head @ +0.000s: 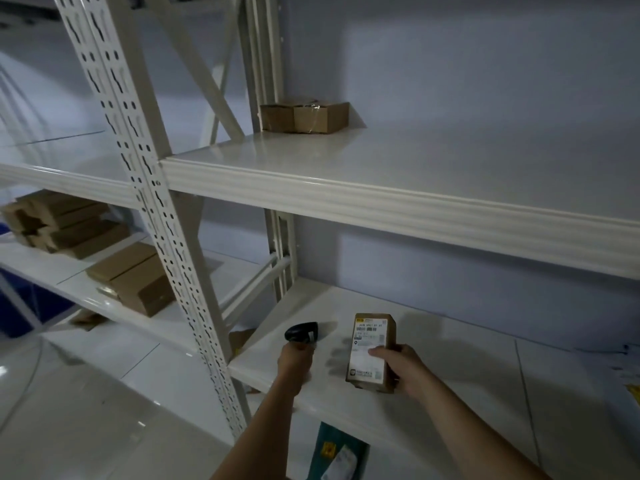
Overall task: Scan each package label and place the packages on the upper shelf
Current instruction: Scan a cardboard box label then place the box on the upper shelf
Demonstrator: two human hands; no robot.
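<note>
Head view: right hand (403, 367) grips package (372, 353), left hand (296, 356) seemingly scanner (301, 332), above shelf edge (277, 379).

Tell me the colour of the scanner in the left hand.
Black; the scanner, gripped by the left hand, shows best in the head view.

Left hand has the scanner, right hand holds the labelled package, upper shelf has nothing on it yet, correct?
Not quite: the head view shows the upper shelf already holds cardboard boxes at its back corner. The rest holds: left hand grips the scanner, right hand holds the labelled package.
</note>
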